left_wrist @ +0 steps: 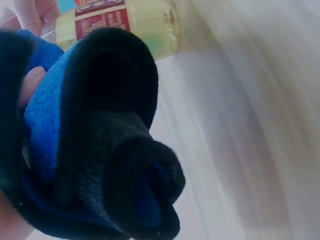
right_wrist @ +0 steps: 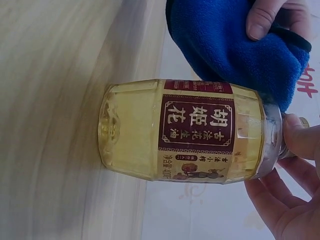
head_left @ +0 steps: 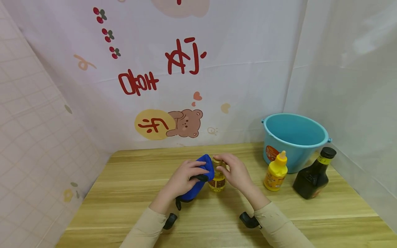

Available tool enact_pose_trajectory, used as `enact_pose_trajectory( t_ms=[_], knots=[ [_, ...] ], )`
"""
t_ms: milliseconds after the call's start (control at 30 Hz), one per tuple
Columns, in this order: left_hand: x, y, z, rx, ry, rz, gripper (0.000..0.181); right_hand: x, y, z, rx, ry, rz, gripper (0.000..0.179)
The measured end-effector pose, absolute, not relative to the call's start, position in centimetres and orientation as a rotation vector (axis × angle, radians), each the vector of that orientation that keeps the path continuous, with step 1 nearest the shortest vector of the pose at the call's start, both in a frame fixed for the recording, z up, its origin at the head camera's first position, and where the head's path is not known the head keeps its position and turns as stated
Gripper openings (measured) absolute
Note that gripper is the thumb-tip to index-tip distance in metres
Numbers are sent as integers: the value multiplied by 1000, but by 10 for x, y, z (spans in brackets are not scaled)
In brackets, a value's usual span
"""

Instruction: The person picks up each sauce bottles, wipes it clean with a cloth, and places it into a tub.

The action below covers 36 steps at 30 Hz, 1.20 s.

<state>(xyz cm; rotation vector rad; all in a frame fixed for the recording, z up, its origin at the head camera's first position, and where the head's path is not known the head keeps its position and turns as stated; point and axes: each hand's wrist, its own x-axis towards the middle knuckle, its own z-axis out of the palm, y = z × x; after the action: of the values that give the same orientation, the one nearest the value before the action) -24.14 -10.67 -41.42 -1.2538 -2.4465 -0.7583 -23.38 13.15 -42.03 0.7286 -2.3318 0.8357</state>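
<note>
My left hand (head_left: 184, 177) grips a bunched blue cloth (head_left: 196, 190) with black edging. The cloth's upper part lies against the side of a small bottle of yellow oil (head_left: 217, 185), close to its neck. My right hand (head_left: 236, 172) holds that same bottle at the neck, thumb and fingers curled round it just below the cap. In the right wrist view the oil bottle (right_wrist: 132, 131) shows its dark red label and ribbed clear body. Folds of the cloth (left_wrist: 47, 115) fill much of the left wrist view and hide most of the left hand.
Right of the hands stand a yellow squeeze bottle (head_left: 275, 174) and a dark sauce bottle (head_left: 311, 181) with a black cap. Behind them a light blue bucket (head_left: 286, 151) stands near the back corner. A printed white curtain (head_left: 242, 86) rises behind the wooden table (head_left: 130, 182).
</note>
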Motion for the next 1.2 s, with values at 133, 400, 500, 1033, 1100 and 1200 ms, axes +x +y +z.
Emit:
enact_pose_trajectory(
  t_ms=[133, 400, 500, 1033, 1100, 1200],
  knots=[
    [-241, -108, -418, -1257, -2414, -755, 39, -233, 131, -420, 729, -2331, 836, 37],
    [-239, -111, -423, -1252, -2436, -782, 37, -234, 131, -420, 736, -2324, 831, 37],
    [-237, -112, -425, -1253, -2454, -779, 36, -234, 131, -420, 734, -2322, 838, 36],
    [-238, -113, -438, -1251, -2497, -754, 35, -233, 131, -418, 727, -2328, 846, 36],
    [-237, -113, -439, -1247, -2526, -744, 35, -232, 130, -418, 725, -2330, 849, 36],
    [-236, -112, -442, -1244, -2569, -717, 35, -231, 130, -418, 720, -2328, 855, 36]
  ],
)
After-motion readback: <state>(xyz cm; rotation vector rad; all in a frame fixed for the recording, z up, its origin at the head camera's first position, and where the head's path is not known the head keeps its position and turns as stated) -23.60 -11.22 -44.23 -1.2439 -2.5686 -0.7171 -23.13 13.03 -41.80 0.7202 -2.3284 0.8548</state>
